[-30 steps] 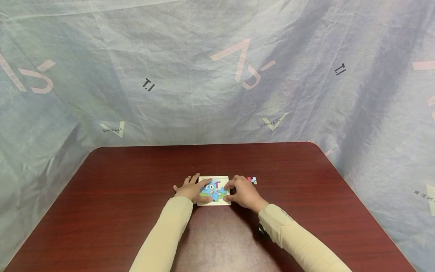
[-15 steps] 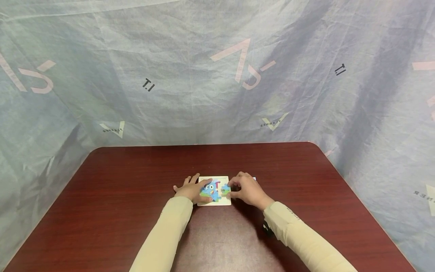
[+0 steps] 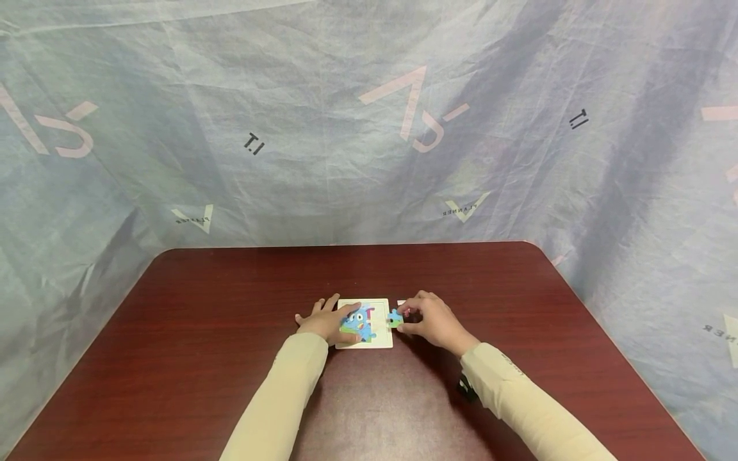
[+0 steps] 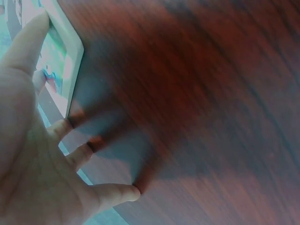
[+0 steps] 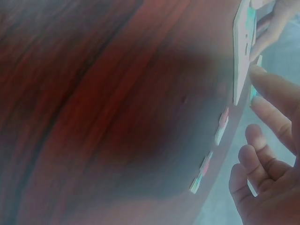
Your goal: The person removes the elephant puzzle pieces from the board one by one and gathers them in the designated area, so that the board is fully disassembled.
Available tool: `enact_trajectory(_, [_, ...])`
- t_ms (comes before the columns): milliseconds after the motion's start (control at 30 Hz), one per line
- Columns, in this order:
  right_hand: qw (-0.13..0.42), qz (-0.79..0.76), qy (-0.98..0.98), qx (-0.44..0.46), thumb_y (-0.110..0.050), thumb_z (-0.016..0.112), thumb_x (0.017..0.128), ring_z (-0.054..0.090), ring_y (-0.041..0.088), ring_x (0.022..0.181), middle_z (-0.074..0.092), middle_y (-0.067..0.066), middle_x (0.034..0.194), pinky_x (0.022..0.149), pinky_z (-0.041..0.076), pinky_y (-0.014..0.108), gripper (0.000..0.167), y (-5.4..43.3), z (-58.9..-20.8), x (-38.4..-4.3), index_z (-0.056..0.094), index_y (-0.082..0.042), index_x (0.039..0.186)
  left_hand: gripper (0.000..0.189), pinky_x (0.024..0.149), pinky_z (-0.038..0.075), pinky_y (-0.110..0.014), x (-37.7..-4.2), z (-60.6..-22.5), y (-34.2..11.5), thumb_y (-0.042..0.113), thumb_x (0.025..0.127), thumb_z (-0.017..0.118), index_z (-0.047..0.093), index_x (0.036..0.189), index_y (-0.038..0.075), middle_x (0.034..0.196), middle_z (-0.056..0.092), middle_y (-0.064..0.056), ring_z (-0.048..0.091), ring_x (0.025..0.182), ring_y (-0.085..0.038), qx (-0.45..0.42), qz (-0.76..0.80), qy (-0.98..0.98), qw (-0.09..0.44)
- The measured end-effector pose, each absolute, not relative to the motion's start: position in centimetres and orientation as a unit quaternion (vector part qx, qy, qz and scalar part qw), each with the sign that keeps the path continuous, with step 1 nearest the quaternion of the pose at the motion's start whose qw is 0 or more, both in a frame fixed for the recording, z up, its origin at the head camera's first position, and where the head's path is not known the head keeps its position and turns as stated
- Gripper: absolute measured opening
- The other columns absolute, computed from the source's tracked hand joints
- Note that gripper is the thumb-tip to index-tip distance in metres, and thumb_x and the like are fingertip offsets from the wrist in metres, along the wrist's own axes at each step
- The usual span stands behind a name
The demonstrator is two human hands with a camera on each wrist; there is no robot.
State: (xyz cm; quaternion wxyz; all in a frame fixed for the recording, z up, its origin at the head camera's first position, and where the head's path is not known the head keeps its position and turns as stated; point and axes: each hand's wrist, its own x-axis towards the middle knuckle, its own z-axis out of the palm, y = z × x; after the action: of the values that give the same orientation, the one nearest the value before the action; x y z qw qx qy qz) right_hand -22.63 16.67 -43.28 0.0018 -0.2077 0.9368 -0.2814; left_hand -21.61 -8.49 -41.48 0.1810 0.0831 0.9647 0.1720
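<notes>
Right hand pinching 1 puzzle piece, right at the right rim of the board, short of the table's far edge; left hand, fingers splayed, rests on the board!

Reddish-brown wood-grain desk, rounded at its far corners; behind it, creased grey cloth, printed with pale pink shapes, yellowish V marks, black letters.

Grey printed cloth hangs behind a glossy reddish-brown table with 2 rounded far corners.
</notes>
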Motion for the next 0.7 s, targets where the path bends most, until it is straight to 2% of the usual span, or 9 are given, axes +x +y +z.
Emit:
enact_trajectory(467, [-0.009, -0.280, 0.939, -0.199, -0.020, 0.085, 0.085, 0.059, 0.030, 0.100, 0.063, 0.005, 0.100, 0.084, 0.049, 0.047, 0.023, 19.1, -43.1, -22.9, 0.077, -0.013, 0.106, 0.074, 0.108, 0.014, -0.080, -22.1, -42.2, -8.5, 0.042, 0.093, 0.074, 0.039, 0.158, 0.031, 0.168, 0.018, -0.011, 0.016, 0.153, -0.042, 0.081, 0.176, 0.964, 0.183])
enact_trajectory(700, [-0.005, -0.284, 0.940, -0.187, -0.019, 0.084, 0.086, 0.057, 0.028, 0.097, 0.063, 0.005, 0.100, 0.080, 0.048, 0.043, 0.023, 20.6, -43.1, -23.1, 0.077, -0.014, 0.107, 0.075, 0.107, 0.015, -0.081, -22.5, -42.9, -8.6, 0.042, 0.091, 0.076, 0.041, 0.157, 0.031, 0.168, 0.018, -0.012, 0.016, 0.153, -0.042, 0.078, 0.180, 0.964, 0.180])
